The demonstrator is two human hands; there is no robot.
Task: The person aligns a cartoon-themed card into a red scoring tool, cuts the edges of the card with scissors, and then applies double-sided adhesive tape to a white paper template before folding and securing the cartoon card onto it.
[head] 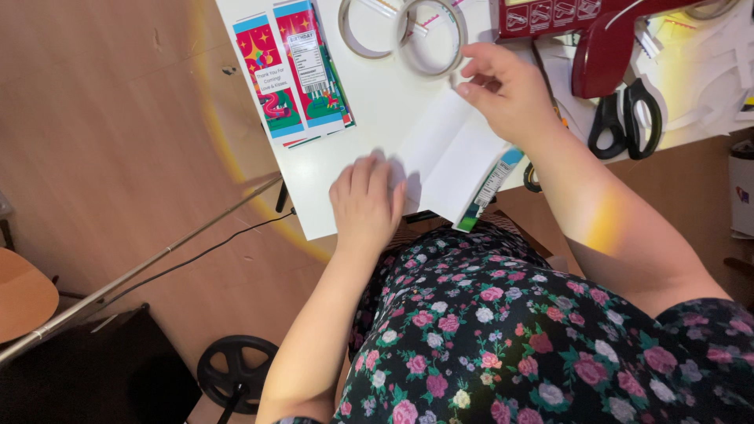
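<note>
A: Head view. A folded paper wrapper (452, 161) is seen white side up at the near edge of the white table (369, 94), its printed end hanging past that edge. The left hand (365, 200) is laid flat, fingers spread, on the wrapper's near-left corner; nothing is clasped. The right hand (506, 90) is placed at the wrapper's far corner, fingertips pinched, though whether the paper is actually gripped cannot be told.

B: Surroundings, relative to the wrapper?

A: Two printed wrappers (294, 71) are noted to its far left, flat. Two tape rolls (404, 31) lie just beyond it. A red tape dispenser (597, 39) and black scissors (624, 118) are recorded to its far right.

B: Risks?

A: Judged, not observed: the overhanging end could be dragged off the table edge if the left palm is lifted, since little else holds it down. A crease could be set crooked if the two corners are pressed unevenly. The right wrist is close to the scissors; they could be knocked.

B: Other views?

A: None supplied.
</note>
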